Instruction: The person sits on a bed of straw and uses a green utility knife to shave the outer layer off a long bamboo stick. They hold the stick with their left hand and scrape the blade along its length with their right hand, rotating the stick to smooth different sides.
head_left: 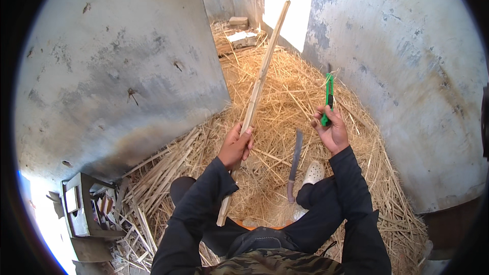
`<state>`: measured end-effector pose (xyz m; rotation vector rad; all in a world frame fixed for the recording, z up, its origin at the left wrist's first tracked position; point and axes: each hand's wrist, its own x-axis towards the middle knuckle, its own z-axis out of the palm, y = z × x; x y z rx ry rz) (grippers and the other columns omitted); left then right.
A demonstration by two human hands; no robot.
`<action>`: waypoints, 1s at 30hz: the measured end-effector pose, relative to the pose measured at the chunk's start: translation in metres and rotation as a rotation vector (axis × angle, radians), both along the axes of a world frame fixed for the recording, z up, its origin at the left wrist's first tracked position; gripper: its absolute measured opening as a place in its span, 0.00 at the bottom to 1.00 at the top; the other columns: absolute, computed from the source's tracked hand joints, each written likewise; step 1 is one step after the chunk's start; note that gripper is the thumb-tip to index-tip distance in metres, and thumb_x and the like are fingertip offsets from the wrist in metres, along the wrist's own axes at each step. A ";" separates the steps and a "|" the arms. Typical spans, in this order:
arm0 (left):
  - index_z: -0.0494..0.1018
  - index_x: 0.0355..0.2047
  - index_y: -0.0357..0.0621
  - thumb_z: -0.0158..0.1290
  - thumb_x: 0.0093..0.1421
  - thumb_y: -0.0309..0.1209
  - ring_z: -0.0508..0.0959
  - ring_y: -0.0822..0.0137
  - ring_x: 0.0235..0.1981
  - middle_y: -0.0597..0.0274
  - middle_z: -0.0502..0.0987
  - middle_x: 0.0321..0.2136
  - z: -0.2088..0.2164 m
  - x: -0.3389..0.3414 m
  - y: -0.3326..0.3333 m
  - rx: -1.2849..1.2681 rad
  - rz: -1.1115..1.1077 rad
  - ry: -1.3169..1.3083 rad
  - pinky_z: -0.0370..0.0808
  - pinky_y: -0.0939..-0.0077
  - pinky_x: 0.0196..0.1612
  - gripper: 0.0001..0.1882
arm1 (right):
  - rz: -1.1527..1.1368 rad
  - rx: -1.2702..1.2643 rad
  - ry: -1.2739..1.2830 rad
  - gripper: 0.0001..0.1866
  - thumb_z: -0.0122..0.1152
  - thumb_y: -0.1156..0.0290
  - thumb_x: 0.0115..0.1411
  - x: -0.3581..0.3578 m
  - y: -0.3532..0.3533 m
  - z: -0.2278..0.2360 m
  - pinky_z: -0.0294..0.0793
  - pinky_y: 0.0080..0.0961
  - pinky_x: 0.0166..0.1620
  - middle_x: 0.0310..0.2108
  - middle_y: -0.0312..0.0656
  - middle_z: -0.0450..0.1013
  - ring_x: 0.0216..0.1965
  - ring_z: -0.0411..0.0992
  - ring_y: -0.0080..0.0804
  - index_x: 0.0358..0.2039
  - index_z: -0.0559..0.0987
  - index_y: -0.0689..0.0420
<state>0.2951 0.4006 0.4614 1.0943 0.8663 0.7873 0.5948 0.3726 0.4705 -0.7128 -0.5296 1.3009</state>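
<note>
My left hand (236, 146) is closed around a long, pale wooden strip (259, 79). The strip slants up and away to the right, its lower end beside my left thigh. In my right hand (332, 131) is a green utility knife (329, 100) with a black slider, pinched between thumb and fingers and pointing away from me. Whether its blade is out is hard to make out. Between the hands, lower down, a machete (295, 165) with a dark blade lies on the straw-like shavings, apart from both hands.
Wood shavings and thin strips (275, 142) cover the floor. Worn grey walls stand at left (117, 71) and right (402, 81), with a bright gap between them. A pale clog (314, 172) is on my foot by the machete. A dark box-like stand (86, 214) holds odds and ends at lower left.
</note>
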 end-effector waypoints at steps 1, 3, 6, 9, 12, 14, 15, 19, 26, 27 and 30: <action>0.61 0.52 0.43 0.43 0.71 0.40 0.62 0.80 0.10 0.68 0.68 0.20 -0.004 0.001 0.001 0.015 0.002 0.021 0.60 0.87 0.13 0.16 | 0.089 0.054 0.015 0.09 0.56 0.72 0.64 -0.006 0.001 -0.002 0.74 0.32 0.42 0.32 0.38 0.71 0.34 0.72 0.26 0.43 0.68 0.53; 0.61 0.53 0.43 0.43 0.71 0.40 0.62 0.81 0.10 0.69 0.68 0.20 -0.010 0.005 0.001 0.064 0.014 0.019 0.61 0.86 0.13 0.17 | 0.197 0.088 -0.027 0.11 0.53 0.77 0.61 -0.022 0.004 -0.005 0.73 0.31 0.41 0.32 0.39 0.71 0.32 0.71 0.24 0.44 0.68 0.53; 0.60 0.56 0.43 0.43 0.71 0.41 0.63 0.81 0.11 0.70 0.68 0.20 -0.013 0.010 -0.002 0.081 0.010 0.037 0.62 0.86 0.14 0.19 | 0.242 0.077 -0.042 0.23 0.48 0.83 0.52 -0.045 0.013 -0.010 0.70 0.25 0.32 0.26 0.38 0.69 0.25 0.66 0.22 0.51 0.66 0.56; 0.60 0.58 0.45 0.44 0.70 0.42 0.64 0.81 0.11 0.70 0.68 0.20 -0.015 0.017 -0.007 0.100 -0.019 0.041 0.62 0.87 0.15 0.21 | 0.194 0.120 -0.103 0.25 0.50 0.78 0.56 -0.064 0.026 -0.016 0.64 0.20 0.22 0.21 0.36 0.69 0.17 0.62 0.20 0.56 0.64 0.59; 0.58 0.60 0.44 0.42 0.71 0.40 0.64 0.81 0.12 0.70 0.68 0.20 -0.016 0.023 -0.012 0.066 -0.078 0.038 0.62 0.86 0.15 0.22 | 0.135 0.114 0.046 0.22 0.52 0.71 0.62 -0.076 0.039 -0.017 0.63 0.19 0.21 0.23 0.37 0.72 0.16 0.61 0.17 0.56 0.65 0.59; 0.58 0.60 0.44 0.43 0.71 0.40 0.64 0.81 0.11 0.70 0.68 0.19 -0.018 0.025 -0.014 0.030 -0.100 0.037 0.61 0.86 0.14 0.22 | 0.104 0.059 -0.012 0.15 0.53 0.64 0.67 -0.082 0.045 -0.016 0.63 0.19 0.22 0.24 0.36 0.74 0.14 0.60 0.16 0.50 0.71 0.57; 0.58 0.60 0.45 0.43 0.71 0.40 0.64 0.81 0.11 0.70 0.68 0.19 -0.019 0.025 -0.015 0.016 -0.111 0.029 0.61 0.86 0.14 0.22 | 0.099 0.039 -0.029 0.13 0.52 0.64 0.68 -0.084 0.047 -0.014 0.63 0.20 0.22 0.24 0.35 0.74 0.14 0.60 0.17 0.48 0.72 0.56; 0.58 0.60 0.44 0.44 0.71 0.39 0.64 0.81 0.11 0.69 0.69 0.19 -0.025 0.024 -0.014 -0.006 -0.136 0.002 0.61 0.86 0.13 0.22 | 0.036 0.156 0.062 0.10 0.52 0.61 0.69 -0.082 0.049 -0.006 0.62 0.20 0.23 0.24 0.32 0.75 0.13 0.58 0.17 0.35 0.74 0.52; 0.58 0.58 0.45 0.42 0.71 0.40 0.62 0.80 0.09 0.66 0.70 0.20 -0.034 0.010 -0.007 -0.043 -0.019 0.025 0.61 0.86 0.12 0.20 | -0.634 0.185 -0.043 0.13 0.53 0.57 0.68 0.038 0.036 0.007 0.64 0.18 0.24 0.28 0.34 0.74 0.16 0.58 0.15 0.33 0.73 0.52; 0.58 0.58 0.46 0.42 0.71 0.40 0.63 0.79 0.09 0.66 0.70 0.20 -0.034 0.005 -0.004 -0.083 -0.014 -0.013 0.61 0.86 0.12 0.20 | -0.761 0.120 -0.082 0.12 0.54 0.59 0.68 0.065 0.028 0.004 0.64 0.18 0.24 0.31 0.35 0.74 0.17 0.57 0.15 0.35 0.74 0.53; 0.58 0.57 0.47 0.40 0.72 0.42 0.62 0.78 0.08 0.63 0.71 0.20 -0.032 -0.008 0.001 -0.112 0.013 -0.109 0.60 0.86 0.11 0.19 | -1.043 -0.021 -0.078 0.15 0.57 0.61 0.66 0.137 -0.013 -0.027 0.64 0.17 0.25 0.35 0.38 0.76 0.17 0.56 0.15 0.42 0.74 0.60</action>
